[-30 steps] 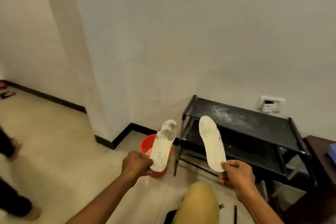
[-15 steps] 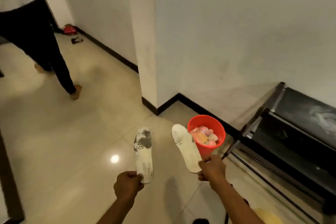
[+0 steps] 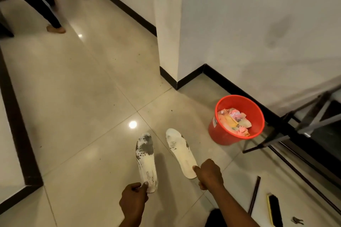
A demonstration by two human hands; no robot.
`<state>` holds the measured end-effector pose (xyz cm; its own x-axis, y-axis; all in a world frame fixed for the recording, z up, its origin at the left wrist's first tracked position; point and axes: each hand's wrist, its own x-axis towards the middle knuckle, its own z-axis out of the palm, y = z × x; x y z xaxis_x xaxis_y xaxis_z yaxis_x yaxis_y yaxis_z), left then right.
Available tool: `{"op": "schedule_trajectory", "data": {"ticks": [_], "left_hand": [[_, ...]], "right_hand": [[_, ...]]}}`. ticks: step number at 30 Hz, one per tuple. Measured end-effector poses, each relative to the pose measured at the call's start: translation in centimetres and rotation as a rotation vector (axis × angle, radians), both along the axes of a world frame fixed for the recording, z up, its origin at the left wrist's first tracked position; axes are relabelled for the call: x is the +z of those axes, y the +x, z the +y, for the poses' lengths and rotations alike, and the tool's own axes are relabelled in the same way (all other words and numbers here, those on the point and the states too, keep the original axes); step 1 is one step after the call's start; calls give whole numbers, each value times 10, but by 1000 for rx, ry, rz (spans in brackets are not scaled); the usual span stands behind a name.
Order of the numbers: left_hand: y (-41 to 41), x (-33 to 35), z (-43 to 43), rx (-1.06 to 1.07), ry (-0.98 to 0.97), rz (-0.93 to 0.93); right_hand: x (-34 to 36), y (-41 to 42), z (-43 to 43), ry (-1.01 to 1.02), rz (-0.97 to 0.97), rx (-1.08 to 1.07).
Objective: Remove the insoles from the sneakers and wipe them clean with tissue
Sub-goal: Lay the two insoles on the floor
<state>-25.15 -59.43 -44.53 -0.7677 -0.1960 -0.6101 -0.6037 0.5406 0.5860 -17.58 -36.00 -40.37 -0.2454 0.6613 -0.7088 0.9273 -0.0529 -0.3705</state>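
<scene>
The left hand (image 3: 133, 200) is pinching the heel end of the left insole (image 3: 146, 160) between thumb and fingers, with the grey-smudged, printed face turned up. The right hand (image 3: 209, 174) is clenching around the heel end of the right insole (image 3: 181, 153), which is paler and carrying dark marks near the toe. Both insoles are pointing away from the person, low over the tiled floor (image 3: 83, 116), side by side and apart; whether the toes are touching the tiles cannot be told. At the near right edge of the floor, a brush (image 3: 275, 210) and a thin black rod (image 3: 254, 194) are lying close together. Farther right, a red bucket (image 3: 237, 120) holding crumpled scraps (image 3: 234, 121) is standing beside the baseboard, next to the leg of a black rack (image 3: 304, 125). At the far left corner, another person's legs (image 3: 42, 0) are standing on the floor. No sneakers and no clean tissue are showing, so wiping is judged as not yet begun. Hazards: each insole is being held by one end only, so a loose pinch is risking a drop; contact with the speckled tiles is likely to add grit; foot traffic is risking a trodden insole.
</scene>
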Motion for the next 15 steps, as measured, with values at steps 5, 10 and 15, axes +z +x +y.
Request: {"op": "schedule_trajectory", "data": {"ticks": [5,10,15], "left_hand": [[13,-42,-18,-93,-131,-80],[18,-25,-5,-133,-69,-86],[15,24,46,-267,44,-12]], "right_hand": [[-21,15,-5,59,-180,224],[-13,11,11,40,-156,172],[29,26,43,84,-24,29]]}}
